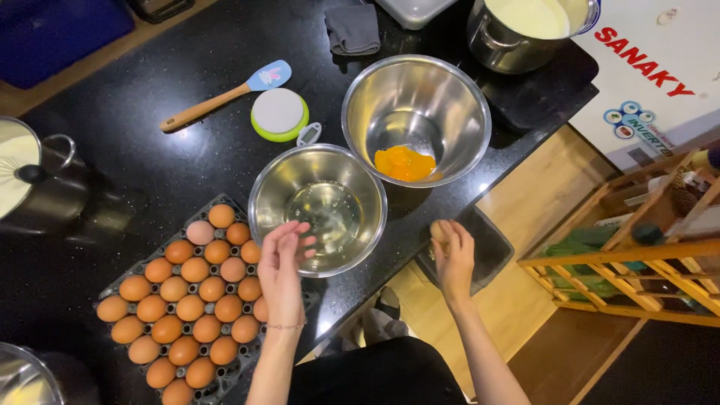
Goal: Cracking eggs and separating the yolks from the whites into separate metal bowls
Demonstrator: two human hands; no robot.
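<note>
Black counter (150,172): bowls (416,97), egg tray (142,266), pots (510,45)

Counts as I see them: two steel bowls (416,120), three metal pots (517,34), one wooden-handled spatula (225,94), one egg tray (142,264) holding some twenty-eight brown eggs (195,270), and a single egg (437,230) in my right hand (454,259).

A black speckled countertop (150,180) gleamed under overhead light above a pale wooden floor (540,202), beside a wooden rack (637,255).

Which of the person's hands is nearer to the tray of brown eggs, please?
Left. The left hand hovers at the egg tray's right edge; the right hand is beyond the bowl, off the counter edge.
</note>
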